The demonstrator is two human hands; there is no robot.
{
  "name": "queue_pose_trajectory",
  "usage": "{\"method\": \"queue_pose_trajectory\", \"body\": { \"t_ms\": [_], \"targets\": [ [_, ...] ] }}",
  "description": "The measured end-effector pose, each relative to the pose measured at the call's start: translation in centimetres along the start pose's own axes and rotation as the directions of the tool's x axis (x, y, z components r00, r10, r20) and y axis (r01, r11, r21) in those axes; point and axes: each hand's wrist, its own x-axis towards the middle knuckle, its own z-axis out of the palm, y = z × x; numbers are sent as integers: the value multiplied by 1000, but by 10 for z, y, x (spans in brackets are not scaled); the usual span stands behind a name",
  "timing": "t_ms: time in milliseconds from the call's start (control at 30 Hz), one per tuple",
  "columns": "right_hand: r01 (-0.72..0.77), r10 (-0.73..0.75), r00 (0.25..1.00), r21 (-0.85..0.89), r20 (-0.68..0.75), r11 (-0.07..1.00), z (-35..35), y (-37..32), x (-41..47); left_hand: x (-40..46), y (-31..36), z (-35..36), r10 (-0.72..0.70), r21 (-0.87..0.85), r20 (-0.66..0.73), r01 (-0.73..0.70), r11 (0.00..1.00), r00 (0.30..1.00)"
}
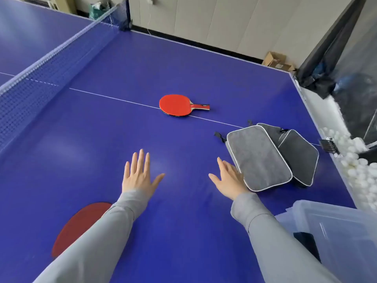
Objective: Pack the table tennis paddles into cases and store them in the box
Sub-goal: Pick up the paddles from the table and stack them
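Both hands, left (138, 174) and right (228, 178) (fingers straight), near grey cases (259, 158).

The desk (122, 139) has a smooth blue top with a soft sheen; the paddle (175, 105) on its centre line shows matt red rubber and a wooden handle; two grey cases (259, 158) near the right edge look like napped cloth with pale piping; the box (334, 231) at the near right corner is translucent plastic; the sleeves (114, 225) are smooth grey cloth.
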Motion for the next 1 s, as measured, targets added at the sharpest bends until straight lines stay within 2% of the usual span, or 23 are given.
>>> {"method": "queue_pose_trajectory", "body": {
  "t_ms": [267, 400, 500, 767, 900, 1000],
  "targets": [
    [66, -65, 997, 29, -52, 997, 38, -13, 91, 63, -30, 56, -75, 48, 24, 74, 996, 997],
    [99, -94, 991, 48, -90, 994, 39, -16, 150, 68, -42, 67, -98, 23, -12, 99, 995, 995],
    [113, -106, 985, 47, -135, 992, 31, -21, 201, 65, -41, 68, -96, 29, 13, 96, 995, 995],
    [77, -103, 958, -102, -269, 992, -1, -38, 326, 68, -43, 67, -92, 35, 2, 92, 995, 996],
    [52, -90, 965, -156, -247, 986, -7, -32, 367, 66, -44, 70, -94, 59, -16, 95, 994, 995],
    [52, -84, 983, -190, -162, 980, -9, -26, 384, 67, -43, 71, -92, 78, -15, 93, 993, 996]
  ]
}}
